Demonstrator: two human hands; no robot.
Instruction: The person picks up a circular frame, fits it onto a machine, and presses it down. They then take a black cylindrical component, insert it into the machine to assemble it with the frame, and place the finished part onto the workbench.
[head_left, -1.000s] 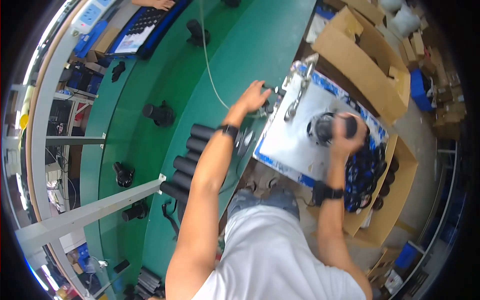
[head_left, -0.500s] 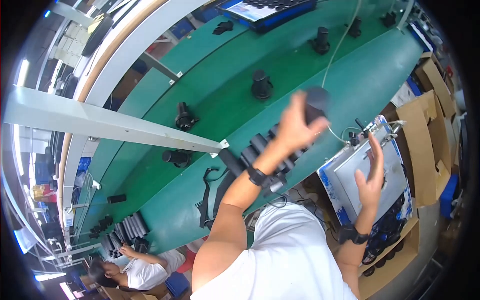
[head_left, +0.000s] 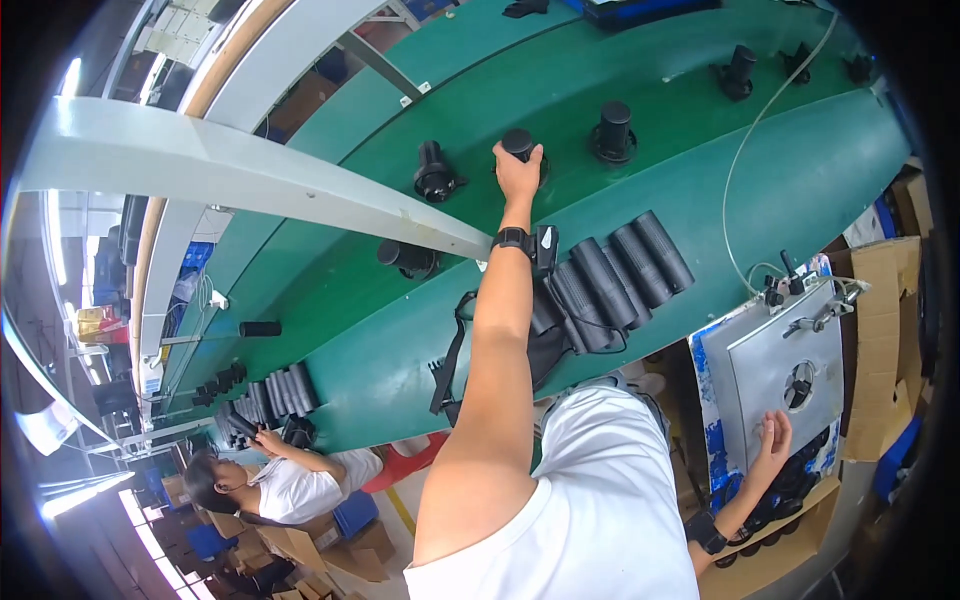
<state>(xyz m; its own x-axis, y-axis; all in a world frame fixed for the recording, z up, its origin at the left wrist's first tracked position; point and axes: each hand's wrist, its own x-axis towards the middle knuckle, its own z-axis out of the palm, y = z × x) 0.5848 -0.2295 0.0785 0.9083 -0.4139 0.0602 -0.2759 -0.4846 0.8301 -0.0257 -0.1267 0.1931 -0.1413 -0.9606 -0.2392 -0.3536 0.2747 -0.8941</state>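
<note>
Reaching forward over the green conveyor belt [head_left: 380, 290], my left hand [head_left: 518, 178] is closed round a black cylindrical part [head_left: 517, 143] with a flat round top. The part stands upright, its lower portion mostly hidden by my fingers. A like part [head_left: 614, 132] with a wide base stands to its right, and another [head_left: 433, 175] to its left. My right hand [head_left: 770, 445] is open, fingers loosely raised, with nothing seen in it. It hovers by the lower edge of a silver metal fixture [head_left: 760, 375] with a round opening, near black parts in a cardboard box [head_left: 785, 545].
Black tubes [head_left: 615, 280] lie in a row on the green bench beside a black strap [head_left: 455, 355]. A white metal beam [head_left: 300, 190] crosses at left. A thin cable [head_left: 735, 180] hangs at right. A co-worker [head_left: 290, 480] sits at lower left handling tubes.
My left hand has carried the black part forward and left from above the tubes to the belt. The right hand has dropped from the fixture's upper part toward its lower edge. The view has shifted.
</note>
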